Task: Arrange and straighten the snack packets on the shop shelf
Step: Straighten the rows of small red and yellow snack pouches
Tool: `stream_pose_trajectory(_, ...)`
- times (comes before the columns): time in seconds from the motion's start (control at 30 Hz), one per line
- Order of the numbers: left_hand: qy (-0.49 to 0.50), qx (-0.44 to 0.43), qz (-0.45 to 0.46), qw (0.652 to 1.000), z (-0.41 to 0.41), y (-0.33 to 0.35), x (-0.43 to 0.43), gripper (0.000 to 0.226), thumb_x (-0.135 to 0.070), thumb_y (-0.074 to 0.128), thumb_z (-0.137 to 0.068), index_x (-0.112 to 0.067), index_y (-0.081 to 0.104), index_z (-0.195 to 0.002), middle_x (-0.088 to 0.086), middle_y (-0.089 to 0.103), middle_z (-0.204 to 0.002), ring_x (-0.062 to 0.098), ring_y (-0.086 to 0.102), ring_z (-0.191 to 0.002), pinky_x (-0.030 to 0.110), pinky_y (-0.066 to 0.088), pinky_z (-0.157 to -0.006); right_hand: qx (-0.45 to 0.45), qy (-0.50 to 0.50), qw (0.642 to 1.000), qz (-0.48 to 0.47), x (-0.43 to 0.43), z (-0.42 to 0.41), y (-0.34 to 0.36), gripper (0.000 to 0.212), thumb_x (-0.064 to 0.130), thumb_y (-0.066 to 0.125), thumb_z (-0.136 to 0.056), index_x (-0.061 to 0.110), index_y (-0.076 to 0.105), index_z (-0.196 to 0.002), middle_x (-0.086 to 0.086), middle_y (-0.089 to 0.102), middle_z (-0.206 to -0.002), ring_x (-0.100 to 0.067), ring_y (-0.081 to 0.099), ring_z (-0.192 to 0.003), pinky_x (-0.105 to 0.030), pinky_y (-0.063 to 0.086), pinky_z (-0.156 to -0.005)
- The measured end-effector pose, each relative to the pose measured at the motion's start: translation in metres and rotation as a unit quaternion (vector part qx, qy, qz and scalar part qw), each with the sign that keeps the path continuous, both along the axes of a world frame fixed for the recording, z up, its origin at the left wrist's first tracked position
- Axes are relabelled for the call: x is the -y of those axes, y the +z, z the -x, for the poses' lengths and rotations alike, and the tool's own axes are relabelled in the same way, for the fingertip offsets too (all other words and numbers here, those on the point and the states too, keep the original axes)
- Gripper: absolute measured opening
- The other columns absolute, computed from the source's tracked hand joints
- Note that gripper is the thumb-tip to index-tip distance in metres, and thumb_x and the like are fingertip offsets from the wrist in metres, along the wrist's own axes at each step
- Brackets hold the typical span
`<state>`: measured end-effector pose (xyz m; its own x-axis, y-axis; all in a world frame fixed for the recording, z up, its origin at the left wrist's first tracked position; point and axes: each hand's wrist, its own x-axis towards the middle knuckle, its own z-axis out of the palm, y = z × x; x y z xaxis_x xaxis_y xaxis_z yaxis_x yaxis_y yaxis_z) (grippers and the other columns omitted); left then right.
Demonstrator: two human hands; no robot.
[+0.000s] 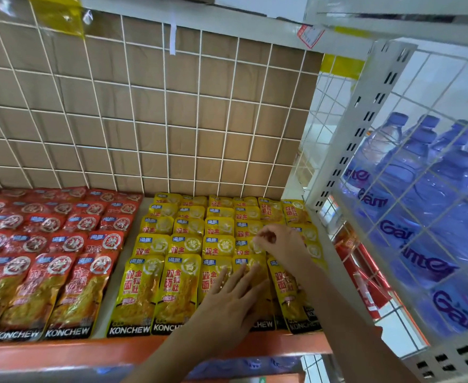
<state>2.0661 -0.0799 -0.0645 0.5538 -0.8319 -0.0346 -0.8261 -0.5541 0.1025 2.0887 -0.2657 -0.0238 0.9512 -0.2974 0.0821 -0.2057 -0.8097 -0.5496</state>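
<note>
Two bare hands work over yellow snack packets (177,288) laid flat in overlapping rows on a shop shelf (61,352), at lower centre of the frame. The left hand (232,297) lies open, fingers straight and slightly spread, palm down on the front-row packets just right of centre. The right hand (279,241), just above it in the frame, has its fingers curled, with thumb and fingertips drawn together at the top edge of a packet in the second row. Whether it actually grips that packet cannot be told. At lower left, set apart from the yellow block by a bare strip of shelf, red snack packets (61,272) lie in similar rows. A wire grid (144,106) over brown backing fills the upper half of the frame. At right, behind a white upright (365,120) and wire mesh, stand blue-tinted water bottles (420,189).
</note>
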Motion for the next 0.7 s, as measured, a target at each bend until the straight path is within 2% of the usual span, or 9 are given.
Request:
stream_pose_trajectory(0.1,-0.012,0.004,0.011,1.000,-0.001,-0.003,0.001,0.053,-0.047,0.005,-0.097,-0.034,0.044,-0.132,-0.004,0.047,-0.141,0.018,0.046,-0.128,0.044,0.028,-0.103,-0.020,-0.005,1.000,-0.013,0.004,-0.009,-0.003,0.010,0.025,0.065,-0.084,0.017,0.064,-0.088,0.001,0.064,-0.083,-0.013,0.058,-0.077,-0.023,0.045,-0.067)
stream_pose_trajectory(0.2,-0.016,0.010,0.033,0.999,-0.003,-0.003,-0.001,0.046,-0.047,0.014,-0.097,-0.034,0.043,-0.131,-0.003,0.046,-0.141,0.020,0.045,-0.129,0.046,0.040,-0.103,-0.029,-0.003,0.999,-0.013,0.005,-0.012,-0.005,0.006,0.021,0.064,-0.085,0.016,0.062,-0.085,0.005,0.059,-0.079,-0.009,0.054,-0.074,-0.017,0.039,-0.060)
stream_pose_trajectory(0.27,-0.027,0.006,0.048,0.998,-0.004,0.000,-0.001,0.047,-0.048,0.023,-0.094,-0.033,0.039,-0.135,0.000,0.036,-0.148,0.023,0.034,-0.136,0.051,0.031,-0.106,-0.027,-0.007,0.999,-0.016,0.005,-0.013,-0.006,0.005,0.020,0.063,-0.085,0.016,0.061,-0.085,0.005,0.059,-0.079,-0.008,0.053,-0.072,-0.016,0.037,-0.059)
stream_pose_trajectory(0.33,-0.038,-0.005,0.045,0.998,-0.006,0.000,-0.002,0.051,-0.049,0.014,-0.096,-0.033,0.031,-0.141,-0.002,0.016,-0.154,0.025,0.011,-0.142,0.053,0.006,-0.112,-0.021,-0.013,0.999,-0.021,0.005,-0.013,-0.006,0.004,0.018,0.062,-0.086,0.016,0.060,-0.084,0.005,0.058,-0.079,-0.005,0.051,-0.069,-0.013,0.034,-0.057)
stream_pose_trajectory(0.37,-0.038,0.009,0.049,0.998,-0.006,0.000,-0.002,0.052,-0.050,0.009,-0.097,-0.033,0.031,-0.141,-0.003,0.014,-0.155,0.025,0.009,-0.142,0.053,0.002,-0.111,-0.018,-0.015,0.999,-0.023,0.005,-0.013,-0.006,0.004,0.017,0.062,-0.086,0.016,0.059,-0.083,0.006,0.058,-0.079,-0.003,0.049,-0.068,-0.011,0.033,-0.056)
stream_pose_trajectory(0.4,-0.040,0.017,0.039,0.998,-0.006,0.001,-0.003,0.053,-0.049,0.007,-0.097,-0.033,0.034,-0.140,-0.002,0.019,-0.154,0.024,0.013,-0.141,0.052,0.007,-0.110,-0.016,-0.015,0.999,-0.026,0.005,-0.013,-0.005,0.004,0.017,0.062,-0.086,0.016,0.059,-0.084,0.006,0.057,-0.079,-0.003,0.049,-0.067,-0.011,0.032,-0.055)
stream_pose_trajectory(0.53,-0.052,-0.005,0.041,0.998,-0.006,0.000,-0.002,0.065,-0.051,-0.006,-0.093,-0.033,0.037,-0.138,0.000,0.020,-0.154,0.025,0.014,-0.141,0.051,0.005,-0.108,-0.015,-0.015,0.999,-0.026,0.004,-0.012,-0.005,0.005,0.018,0.061,-0.087,0.016,0.058,-0.084,0.005,0.057,-0.079,-0.003,0.049,-0.068,-0.010,0.032,-0.055)
stream_pose_trajectory(0.63,-0.061,-0.035,0.054,0.996,-0.005,0.004,-0.001,0.076,-0.063,-0.014,-0.082,-0.035,0.018,-0.146,-0.008,-0.009,-0.155,0.020,-0.015,-0.142,0.041,-0.019,-0.108,-0.013,-0.016,0.999,-0.026,0.004,-0.012,-0.006,0.005,0.018,0.061,-0.087,0.016,0.058,-0.083,0.005,0.058,-0.080,-0.005,0.051,-0.071,-0.011,0.033,-0.055)
stream_pose_trajectory(0.7,-0.065,-0.062,0.053,0.995,-0.006,0.007,-0.002,0.074,-0.059,-0.009,-0.079,-0.036,0.012,-0.146,-0.009,-0.014,-0.155,0.017,-0.021,-0.140,0.039,-0.022,-0.108,-0.014,-0.015,0.999,-0.027,0.004,-0.013,-0.006,0.006,0.018,0.062,-0.087,0.017,0.058,-0.083,0.003,0.060,-0.081,-0.008,0.053,-0.073,-0.012,0.035,-0.057)
